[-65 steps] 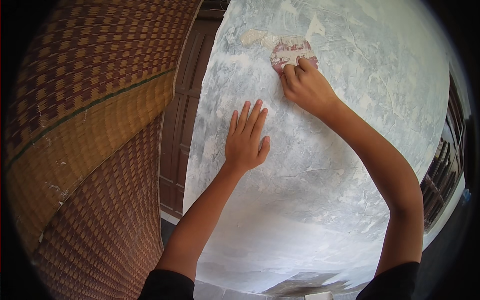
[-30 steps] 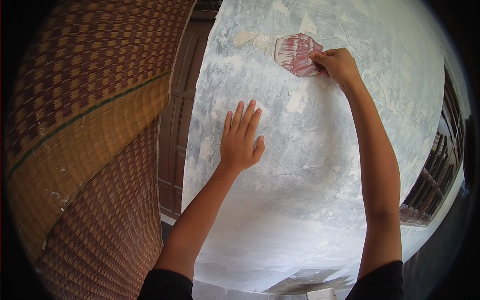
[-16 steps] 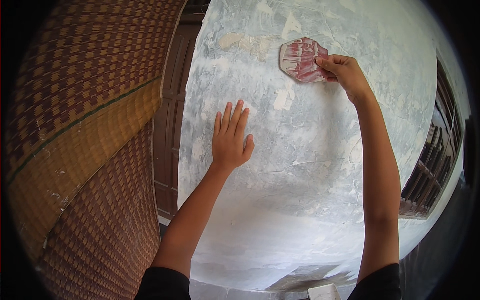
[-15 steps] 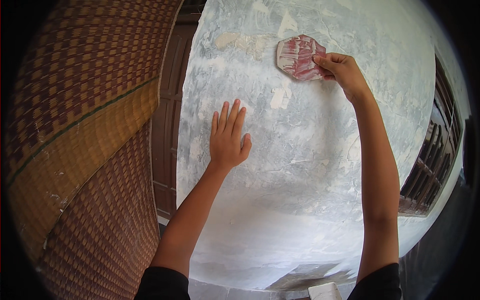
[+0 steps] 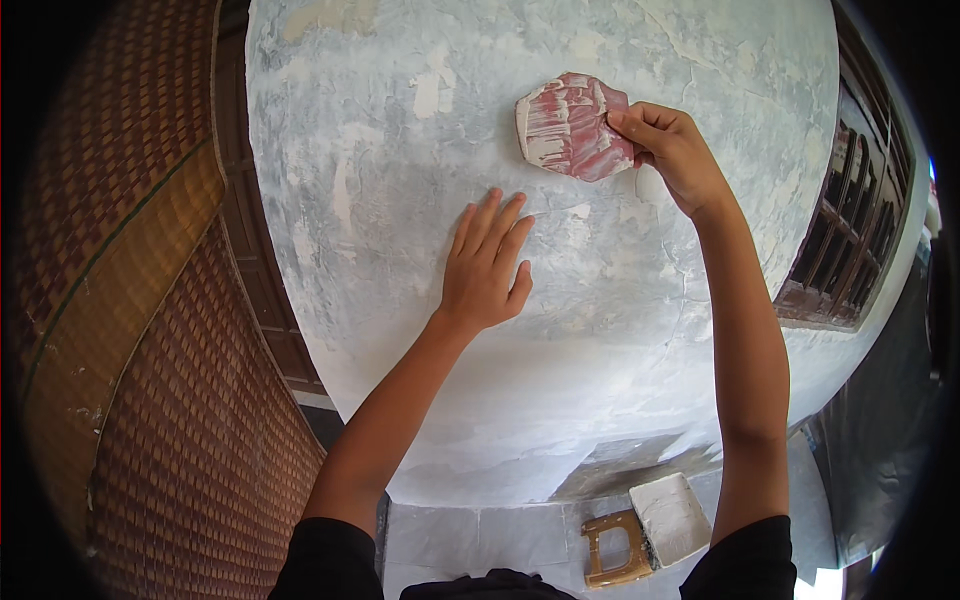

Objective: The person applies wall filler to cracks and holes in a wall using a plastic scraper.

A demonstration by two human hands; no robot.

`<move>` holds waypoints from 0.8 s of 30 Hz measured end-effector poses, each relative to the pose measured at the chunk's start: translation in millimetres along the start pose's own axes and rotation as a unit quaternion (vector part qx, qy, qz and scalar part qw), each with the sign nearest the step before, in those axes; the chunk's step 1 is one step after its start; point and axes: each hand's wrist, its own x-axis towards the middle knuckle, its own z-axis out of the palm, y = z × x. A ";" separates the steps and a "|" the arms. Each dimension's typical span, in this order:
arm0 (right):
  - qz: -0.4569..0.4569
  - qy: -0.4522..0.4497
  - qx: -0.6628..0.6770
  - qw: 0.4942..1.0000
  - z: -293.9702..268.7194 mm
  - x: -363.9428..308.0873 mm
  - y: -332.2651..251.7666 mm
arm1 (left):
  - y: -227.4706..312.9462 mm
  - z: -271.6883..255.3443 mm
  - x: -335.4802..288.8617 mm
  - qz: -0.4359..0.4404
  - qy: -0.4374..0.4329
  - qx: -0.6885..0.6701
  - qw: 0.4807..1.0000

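Note:
My right hand (image 5: 668, 150) pinches the right edge of a flat, red, many-sided scraper (image 5: 573, 128) between thumb and fingers. White putty is smeared over the scraper's face, thickest along its left side. It is held up at the wall (image 5: 400, 220), which is patchy white and grey with rough strokes of filler. Lower and to the left, my left hand (image 5: 488, 265) rests against the same wall, fingers stretched out and holding nothing. The scraper's far side is hidden, so I cannot tell whether it touches the wall.
A woven brown mat (image 5: 190, 400) hangs on the left beside a dark wooden door (image 5: 262, 270). To the right is a window with dark bars (image 5: 845, 220). On the grey tiled floor (image 5: 470, 535) stand a white putty-smeared tray (image 5: 672, 515) and a small wooden stool (image 5: 592, 530).
My view has swung right and down, bringing the tray, stool and more floor into sight. My left hand has shifted right along the wall, nearer the scraper, which my right hand still holds.

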 end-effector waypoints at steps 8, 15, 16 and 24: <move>0.078 0.092 -0.014 0.993 -85.4 -132.4 72.8 | 116.5 93.2 -38.1 0.068 -0.041 -0.163 0.983; 0.257 0.178 -0.004 0.950 -146.6 -291.6 154.2 | 234.3 174.1 -112.6 0.003 -0.210 -0.345 0.915; 0.277 0.191 -0.006 0.942 -153.8 -315.4 163.4 | 251.0 184.4 -122.7 0.000 -0.232 -0.358 0.904; 0.464 0.267 -0.091 0.840 -188.1 -479.1 226.4 | 358.0 246.6 -191.4 -0.015 -0.434 -0.428 0.793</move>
